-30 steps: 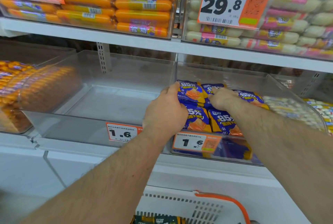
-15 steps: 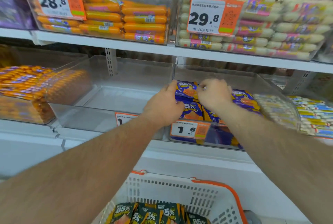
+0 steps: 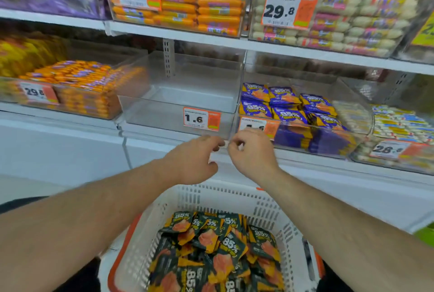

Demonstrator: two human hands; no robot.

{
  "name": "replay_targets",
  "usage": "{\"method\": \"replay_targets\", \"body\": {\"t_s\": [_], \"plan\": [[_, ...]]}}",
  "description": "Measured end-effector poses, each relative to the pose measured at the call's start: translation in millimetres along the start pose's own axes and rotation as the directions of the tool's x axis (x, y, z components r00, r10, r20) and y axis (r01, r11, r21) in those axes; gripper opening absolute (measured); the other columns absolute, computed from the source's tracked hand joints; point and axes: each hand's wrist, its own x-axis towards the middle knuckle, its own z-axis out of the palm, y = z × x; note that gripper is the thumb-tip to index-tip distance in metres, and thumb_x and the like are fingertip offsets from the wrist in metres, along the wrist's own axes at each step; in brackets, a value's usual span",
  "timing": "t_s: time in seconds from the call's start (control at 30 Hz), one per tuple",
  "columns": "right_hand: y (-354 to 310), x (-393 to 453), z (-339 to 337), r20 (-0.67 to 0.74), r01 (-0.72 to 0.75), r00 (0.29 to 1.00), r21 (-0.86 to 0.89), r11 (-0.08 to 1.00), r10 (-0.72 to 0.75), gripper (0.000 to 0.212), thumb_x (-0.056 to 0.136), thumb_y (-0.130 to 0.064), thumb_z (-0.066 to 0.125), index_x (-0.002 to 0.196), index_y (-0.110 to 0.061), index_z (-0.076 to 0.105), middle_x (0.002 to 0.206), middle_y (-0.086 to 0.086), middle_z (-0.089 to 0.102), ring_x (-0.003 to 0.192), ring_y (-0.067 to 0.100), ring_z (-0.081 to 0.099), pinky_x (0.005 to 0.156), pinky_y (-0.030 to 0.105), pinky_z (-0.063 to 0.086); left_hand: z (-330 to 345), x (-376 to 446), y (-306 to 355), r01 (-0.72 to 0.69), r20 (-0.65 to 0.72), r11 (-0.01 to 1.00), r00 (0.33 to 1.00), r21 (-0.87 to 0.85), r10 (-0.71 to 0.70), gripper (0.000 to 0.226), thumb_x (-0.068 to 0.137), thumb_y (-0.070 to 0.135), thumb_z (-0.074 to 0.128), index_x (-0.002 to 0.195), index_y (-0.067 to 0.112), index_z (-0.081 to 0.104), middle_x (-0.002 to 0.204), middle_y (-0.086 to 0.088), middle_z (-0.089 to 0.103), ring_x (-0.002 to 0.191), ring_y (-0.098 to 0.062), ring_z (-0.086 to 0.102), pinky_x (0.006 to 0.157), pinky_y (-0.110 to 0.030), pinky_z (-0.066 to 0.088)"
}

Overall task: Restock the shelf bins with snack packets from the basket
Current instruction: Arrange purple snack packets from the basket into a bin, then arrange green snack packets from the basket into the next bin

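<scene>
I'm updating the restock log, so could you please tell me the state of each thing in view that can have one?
Left hand: loosely curled, holds nothing.
Right hand: loosely curled, holds nothing.
Middle clear bin: no packets inside.
Bin of purple packets: partly filled; purple 85% packets in rows.
White basket: heaped with dark green 85% packets.
Orange sausage bin: well filled.

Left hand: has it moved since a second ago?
Yes. The left hand has pulled out of the purple-packet bin, now below its 1.6 tag, above the basket.
</scene>
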Motion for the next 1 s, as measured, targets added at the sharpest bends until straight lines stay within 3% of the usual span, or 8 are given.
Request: {"method": "replay_targets", "body": {"t_s": [0.13,0.37,0.6,0.67,0.7,0.8,0.87,1.0], "plan": [[4.9,-25.6,17.5,0.302,-0.206,0.928,-0.069,0.976,0.217,0.019,0.087,-0.020,0.058,0.076,-0.012,0.072,0.081,0.002,0.068,0.079,0.022,0.060,0.070,0.034,0.051,-0.6,-5.3,-17.9,-0.014,0.316,0.990,0.948,0.141,-0.032,0.045,0.094,0.022,0.052,0.138,0.023,0.047,0.139,0.004,0.050,0.120,-0.016,0.051,0.096,-0.028,0.041],[45.1,-64.3,83.5,0.678,-0.470,0.526,-0.271,0.840,0.514,0.027,0.087,-0.016,0.051,0.061,-0.012,0.049,0.065,0.007,0.049,0.059,0.022,0.047,0.055,0.037,0.038,10.5,30.9,-44.0,-0.080,0.505,0.983,0.863,0.166,-0.015,0.043,0.100,0.028,0.047,0.143,0.023,0.044,0.146,0.002,0.045,0.131,-0.017,0.044,0.106,-0.032,0.037],[88.6,-107.2,189.5,0.628,-0.789,0.078,-0.436,0.433,0.774,0.026,0.088,-0.016,0.058,0.071,-0.019,0.038,0.058,-0.005,0.034,0.046,0.008,0.031,0.042,0.022,0.024,52.4,71.1,-87.9,0.020,0.590,0.990,0.801,0.138,-0.099,0.047,0.098,0.030,0.046,0.145,0.025,0.040,0.145,0.001,0.046,0.125,-0.020,0.048,0.094,-0.029,0.041],[87.2,-112.7,205.3,0.567,-0.828,-0.007,-0.465,0.312,0.824,0.019,0.089,-0.018,0.059,0.106,-0.013,0.052,0.066,-0.002,0.043,0.052,0.011,0.045,0.043,0.024,0.033,63.3,75.1,-81.1,-0.030,0.610,0.993,0.791,0.112,-0.045,0.041,0.098,0.030,0.045,0.139,0.031,0.045,0.135,0.007,0.051,0.111,-0.016,0.053,0.084,-0.028,0.043],[88.2,-116.5,214.0,0.535,-0.855,-0.047,-0.459,0.243,0.843,0.044,0.089,-0.019,0.060,0.129,-0.008,0.045,0.076,0.001,0.051,0.062,0.015,0.056,0.048,0.025,0.041,65.8,75.5,-79.7,-0.064,0.627,0.991,0.779,0.115,-0.022,0.035,0.096,0.030,0.045,0.130,0.032,0.051,0.126,0.008,0.056,0.101,-0.015,0.057,0.078,-0.029,0.047],[88.9,-118.8,227.4,0.460,-0.880,-0.088,-0.452,0.148,0.883,0.078,0.078,-0.021,0.072,0.143,-0.003,0.033,0.108,0.011,0.065,0.098,0.028,0.068,0.070,0.035,0.054,61.4,75.4,-84.5,-0.134,0.741,0.977,0.671,0.168,-0.035,0.031,0.092,0.030,0.046,0.121,0.026,0.057,0.118,0.000,0.062,0.098,-0.021,0.062,0.080,-0.039,0.054],[89.9,-117.2,229.7,0.429,-0.897,-0.098,-0.430,0.107,0.898,0.057,0.081,-0.018,0.069,0.131,-0.002,0.047,0.115,0.013,0.065,0.103,0.028,0.066,0.080,0.035,0.056,57.7,78.6,-90.6,-0.127,0.766,0.972,0.638,0.197,-0.072,0.035,0.094,0.028,0.045,0.127,0.025,0.055,0.124,-0.001,0.059,0.108,-0.022,0.058,0.091,-0.041,0.051],[77.9,-113.1,217.7,0.516,-0.965,-0.046,-0.244,0.096,0.855,0.001,0.089,-0.007,0.061,0.090,-0.008,0.061,0.081,0.004,0.059,0.065,0.017,0.054,0.051,0.023,0.043,52.9,86.0,-96.0,-0.096,0.712,0.973,0.697,0.211,-0.086,0.041,0.099,0.025,0.043,0.140,0.025,0.046,0.136,-0.002,0.052,0.118,-0.022,0.052,0.098,-0.036,0.045]]}}
